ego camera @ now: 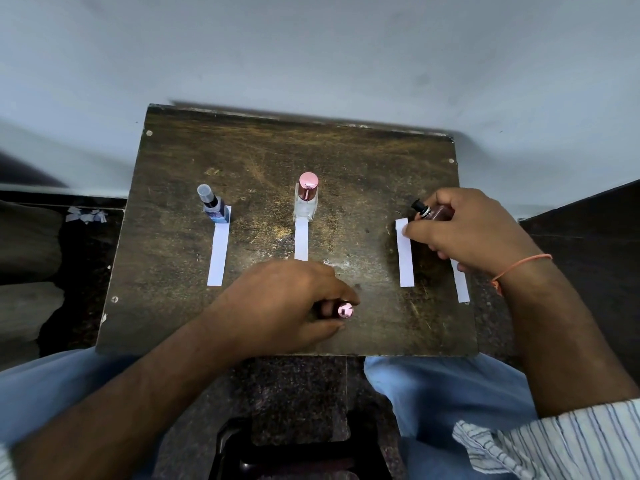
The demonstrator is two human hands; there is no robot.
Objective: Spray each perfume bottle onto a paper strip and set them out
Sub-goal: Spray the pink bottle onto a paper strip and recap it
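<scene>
At far left a blue bottle with a clear plastic cap point(215, 206) stands upright on the top end of a white paper strip point(219, 252). Beside it, a clear glass bottle with a pink metallic cap point(306, 198) stands on another strip point(301, 241). The left hand point(287, 303) is curled around a small pink-capped bottle point(345, 310). The right hand point(471, 230) grips a dark brownish bottle with a black sprayer point(429, 212), tilted over a third strip point(404, 252); a fourth strip point(461, 285) lies at the edge. No label is legible. The worn dark wooden board point(242, 150) sits before a pale wall.
</scene>
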